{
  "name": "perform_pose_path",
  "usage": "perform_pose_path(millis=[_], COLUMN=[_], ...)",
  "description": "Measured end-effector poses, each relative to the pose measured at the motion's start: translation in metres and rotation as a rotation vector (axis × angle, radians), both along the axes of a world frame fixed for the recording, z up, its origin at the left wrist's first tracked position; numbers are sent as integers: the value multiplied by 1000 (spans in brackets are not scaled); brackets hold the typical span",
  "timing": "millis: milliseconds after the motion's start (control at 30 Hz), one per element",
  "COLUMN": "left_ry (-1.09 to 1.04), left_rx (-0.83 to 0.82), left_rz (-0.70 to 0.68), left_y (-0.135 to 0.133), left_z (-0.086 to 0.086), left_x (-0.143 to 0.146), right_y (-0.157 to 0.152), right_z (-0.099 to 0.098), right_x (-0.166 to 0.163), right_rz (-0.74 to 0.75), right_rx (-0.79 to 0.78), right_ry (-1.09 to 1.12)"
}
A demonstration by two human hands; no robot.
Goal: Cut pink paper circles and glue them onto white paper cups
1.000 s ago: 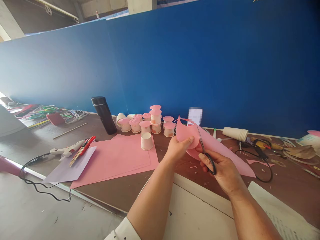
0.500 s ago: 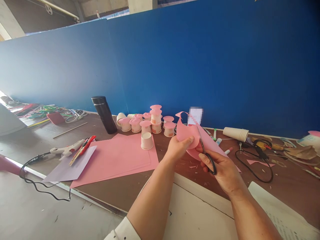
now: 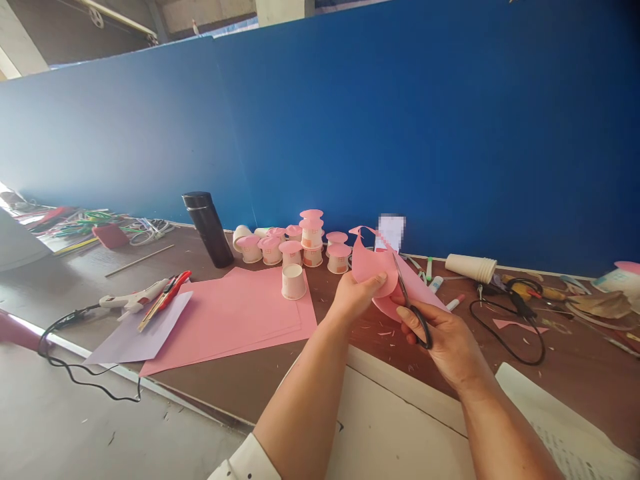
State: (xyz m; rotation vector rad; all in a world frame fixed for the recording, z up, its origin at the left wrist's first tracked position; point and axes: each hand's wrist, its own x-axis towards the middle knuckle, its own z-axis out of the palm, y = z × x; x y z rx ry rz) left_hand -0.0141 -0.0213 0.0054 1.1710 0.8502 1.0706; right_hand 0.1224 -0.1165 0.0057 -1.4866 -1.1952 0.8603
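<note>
My left hand (image 3: pixel 356 293) pinches a piece of pink paper (image 3: pixel 369 265) with a curved cut edge, thumb on top. My right hand (image 3: pixel 443 337) is closed round the black handles of a pair of scissors (image 3: pixel 419 319), whose blades lie along the paper's cut edge. A narrow strip of the paper curls up at the top, and more of it hangs behind the scissors. Left of my hands, an upturned paper cup (image 3: pixel 293 283) stands on large pink sheets (image 3: pixel 225 320). Behind it are several cups with pink paper discs on them (image 3: pixel 313 240).
A black bottle (image 3: pixel 209 230) stands at the back left. A glue gun (image 3: pixel 135 297) and a red utility knife (image 3: pixel 167 297) lie on a lilac sheet (image 3: pixel 145 337). On the right are stacked paper cups (image 3: pixel 471 268), markers (image 3: pixel 437 285) and a black cable (image 3: pixel 505 347). A blue partition (image 3: pixel 400 120) rises behind.
The pink paper behind the scissors has shifted, and its lower right part no longer reaches as far right. Both hands stay nearly in place, still holding paper and scissors.
</note>
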Motion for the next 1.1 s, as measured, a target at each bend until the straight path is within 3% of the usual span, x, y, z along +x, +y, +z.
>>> perform_pose_path(millis=[600, 800, 1100], left_ry=[-54, -136, -152], left_rx=[-42, -126, -116], left_rz=[42, 63, 59], left_y=[-5, -1, 9], left_z=[-3, -11, -23], left_x=[8, 17, 14], right_y=[3, 4, 4], right_z=[-5, -4, -1], right_x=[1, 0, -1], right_rz=[19, 22, 73], right_rx=[40, 29, 14], right_ry=[-64, -31, -20])
